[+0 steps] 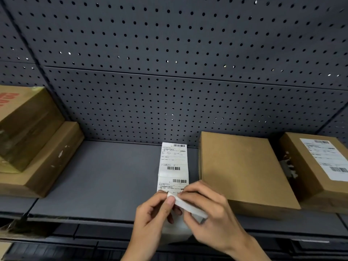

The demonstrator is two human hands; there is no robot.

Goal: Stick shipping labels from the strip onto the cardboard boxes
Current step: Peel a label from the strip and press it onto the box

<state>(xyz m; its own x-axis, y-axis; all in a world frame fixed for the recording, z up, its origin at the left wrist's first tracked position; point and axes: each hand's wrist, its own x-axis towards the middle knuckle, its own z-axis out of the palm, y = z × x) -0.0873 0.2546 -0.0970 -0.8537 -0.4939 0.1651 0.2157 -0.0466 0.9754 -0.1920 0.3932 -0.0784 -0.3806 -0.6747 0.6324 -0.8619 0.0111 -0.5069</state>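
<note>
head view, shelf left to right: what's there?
taped box stacked on a flat box → label strip, held by left hand and right hand → bare box → labelled box

Dim, even light, cool grey cast. Soft shadow under the hands and against the box sides. Pinpricks of light through pegboard (169, 53) holes, far above the fingers (170, 201). Fingertips and peeling label edge smeared by motion. Wide-angle bowing: shelf (94, 185) lines curve toward frame edges; corners soft.
</note>
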